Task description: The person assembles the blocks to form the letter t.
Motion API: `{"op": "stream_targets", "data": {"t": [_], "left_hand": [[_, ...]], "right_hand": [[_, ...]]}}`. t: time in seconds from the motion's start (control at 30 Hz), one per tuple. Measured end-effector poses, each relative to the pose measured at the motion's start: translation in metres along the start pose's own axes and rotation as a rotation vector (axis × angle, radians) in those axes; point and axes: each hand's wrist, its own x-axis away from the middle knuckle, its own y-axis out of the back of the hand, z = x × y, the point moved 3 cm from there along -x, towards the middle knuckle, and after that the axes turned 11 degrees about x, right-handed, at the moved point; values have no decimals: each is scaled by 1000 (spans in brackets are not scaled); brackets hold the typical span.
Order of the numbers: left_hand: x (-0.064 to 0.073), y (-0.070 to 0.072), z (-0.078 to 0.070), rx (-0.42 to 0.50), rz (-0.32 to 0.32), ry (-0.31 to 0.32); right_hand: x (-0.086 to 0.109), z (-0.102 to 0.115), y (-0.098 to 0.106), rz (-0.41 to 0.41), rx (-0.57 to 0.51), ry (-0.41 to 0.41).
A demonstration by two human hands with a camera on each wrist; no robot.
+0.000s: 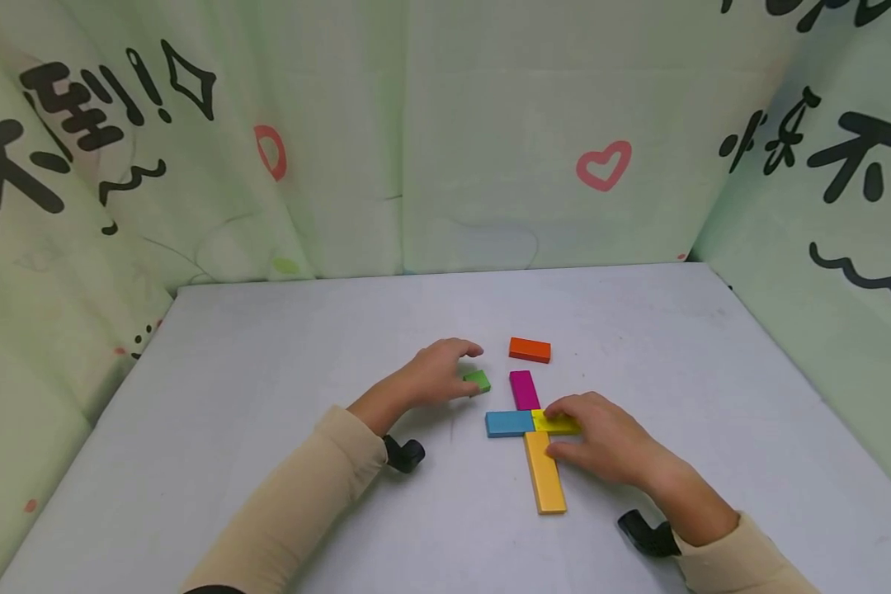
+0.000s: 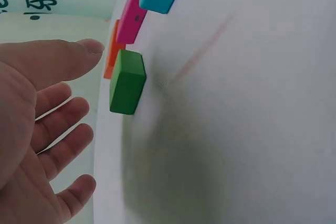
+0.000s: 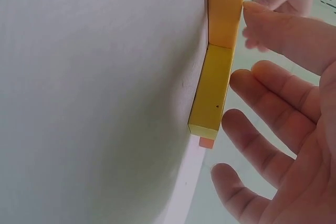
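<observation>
My left hand is at a short green block, thumb and forefinger spread on either side of it. In the left wrist view its fingers are loosely bent and the green block stands just beyond the thumb tip. My right hand reaches over a yellow block, its fingertips overlapping that block. The thumb is beside a long amber block. From the right wrist, the fingers look extended alongside the yellow block, without curling round it.
A blue block meets the yellow one end to end, with a magenta block behind them and the amber one in front. Farther back lies an orange block. A printed curtain hangs behind the white table.
</observation>
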Motion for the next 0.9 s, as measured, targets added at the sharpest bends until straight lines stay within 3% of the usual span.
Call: {"op": "stream_targets", "data": {"t": [0.47,0.77,0.9], "left_hand": [[0,-5,8,37,4,29],[-2,-8,7,23,10,31],[-3,-9,8,-24,-9,20]], "right_hand": [[1,0,0,-1,-3,-15],[0,1,0,0,-1,-8],[0,1,0,1,2,-10]]}}
